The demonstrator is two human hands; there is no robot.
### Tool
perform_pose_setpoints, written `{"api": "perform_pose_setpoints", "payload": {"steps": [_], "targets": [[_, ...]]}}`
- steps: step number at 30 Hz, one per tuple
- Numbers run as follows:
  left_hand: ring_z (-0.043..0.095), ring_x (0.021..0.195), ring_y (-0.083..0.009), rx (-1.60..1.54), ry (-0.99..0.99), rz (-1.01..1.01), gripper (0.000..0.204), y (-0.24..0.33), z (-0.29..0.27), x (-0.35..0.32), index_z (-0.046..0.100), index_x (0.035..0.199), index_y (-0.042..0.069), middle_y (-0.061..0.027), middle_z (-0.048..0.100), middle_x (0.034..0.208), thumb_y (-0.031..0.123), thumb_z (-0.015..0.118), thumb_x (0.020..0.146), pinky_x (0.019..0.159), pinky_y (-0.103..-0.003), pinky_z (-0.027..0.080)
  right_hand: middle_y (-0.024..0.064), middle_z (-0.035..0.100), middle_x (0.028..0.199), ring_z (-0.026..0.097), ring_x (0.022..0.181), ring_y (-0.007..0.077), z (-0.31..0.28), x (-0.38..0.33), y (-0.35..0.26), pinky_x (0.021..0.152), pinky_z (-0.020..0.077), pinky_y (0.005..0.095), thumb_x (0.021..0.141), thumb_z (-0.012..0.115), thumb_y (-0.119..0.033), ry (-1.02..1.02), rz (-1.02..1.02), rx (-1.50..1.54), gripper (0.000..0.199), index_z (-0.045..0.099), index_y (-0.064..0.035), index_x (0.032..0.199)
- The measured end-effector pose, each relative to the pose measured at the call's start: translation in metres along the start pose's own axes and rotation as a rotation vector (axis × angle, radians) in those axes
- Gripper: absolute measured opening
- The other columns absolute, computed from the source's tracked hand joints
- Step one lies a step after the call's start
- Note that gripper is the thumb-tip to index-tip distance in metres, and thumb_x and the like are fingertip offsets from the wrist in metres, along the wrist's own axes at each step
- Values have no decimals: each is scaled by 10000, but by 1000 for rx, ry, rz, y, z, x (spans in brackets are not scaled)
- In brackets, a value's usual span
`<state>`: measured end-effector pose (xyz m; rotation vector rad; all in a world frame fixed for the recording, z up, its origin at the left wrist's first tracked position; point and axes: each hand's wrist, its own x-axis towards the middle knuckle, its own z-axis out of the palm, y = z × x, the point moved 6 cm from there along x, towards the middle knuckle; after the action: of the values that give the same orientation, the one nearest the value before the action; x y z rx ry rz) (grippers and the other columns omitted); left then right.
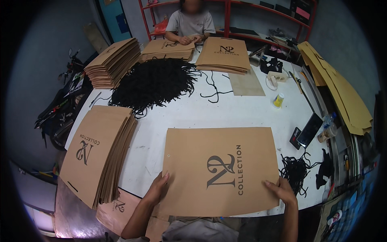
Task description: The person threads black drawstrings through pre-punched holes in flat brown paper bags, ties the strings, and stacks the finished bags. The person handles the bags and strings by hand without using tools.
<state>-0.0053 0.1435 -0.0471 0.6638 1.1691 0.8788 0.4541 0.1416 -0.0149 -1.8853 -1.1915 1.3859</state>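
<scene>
A flat brown paper bag (189, 169) with dark printing lies sideways in front of me, a small hole near its left edge. My left hand (158, 188) is closed on the bag's left edge, fingers partly hidden. On the right edge my right hand (281, 190) grips it too, thumb on top and fingers underneath. To the left stands a thick stack of such bags (98, 141), the top one with a short black cord at its edge. A bundle of black cords (295, 173) rests just beyond my right hand.
A big heap of black cords (155, 82) covers the far left of the white table (193, 115). Bag stacks (223, 56) line the far side, where a person (191, 24) handles a bag. Rightward are a phone (309, 130), a yellow-labelled container (278, 100) and a power strip (277, 76).
</scene>
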Motion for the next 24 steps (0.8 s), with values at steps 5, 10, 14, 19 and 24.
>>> {"api": "perform_pose_setpoints", "payload": {"steps": [5,10,14,19,24], "targets": [[462,1410,-286,-80,15,-33,789,-2,-1,0,271,1594,16,-169,432,1552,531,499,1040,1156,-420,403,184,745,1047,724,919,215,-12,9,14,823,566,333,893,794,-404,9,-18,38,627,664,119,1214],[445,1422,-276,-140,-31,-31,804,-12,-2,2,276,1598,34,-150,427,1560,555,500,1028,1168,-423,387,178,747,991,717,855,191,-16,7,22,779,561,316,900,788,-384,67,-41,66,606,669,135,1191],[393,1460,-269,-140,-66,-25,803,-12,13,-10,234,1609,24,-141,396,1584,516,509,1037,1192,-419,352,169,747,995,711,853,184,-22,-7,30,769,551,302,904,783,-374,78,-76,96,595,670,132,1195],[368,1476,-273,-160,-94,-5,773,-24,20,-17,209,1613,17,-142,369,1602,471,488,1053,1198,-432,341,141,751,987,702,844,185,-36,-13,51,766,539,303,917,770,-344,105,-66,125,537,680,107,1196],[323,1502,-265,-203,-90,-12,793,-28,17,-18,186,1619,11,-139,326,1630,439,529,1046,1211,-426,318,189,719,1047,691,947,266,-92,-6,52,836,534,378,917,763,-310,544,-103,-189,501,668,79,1218]]}}
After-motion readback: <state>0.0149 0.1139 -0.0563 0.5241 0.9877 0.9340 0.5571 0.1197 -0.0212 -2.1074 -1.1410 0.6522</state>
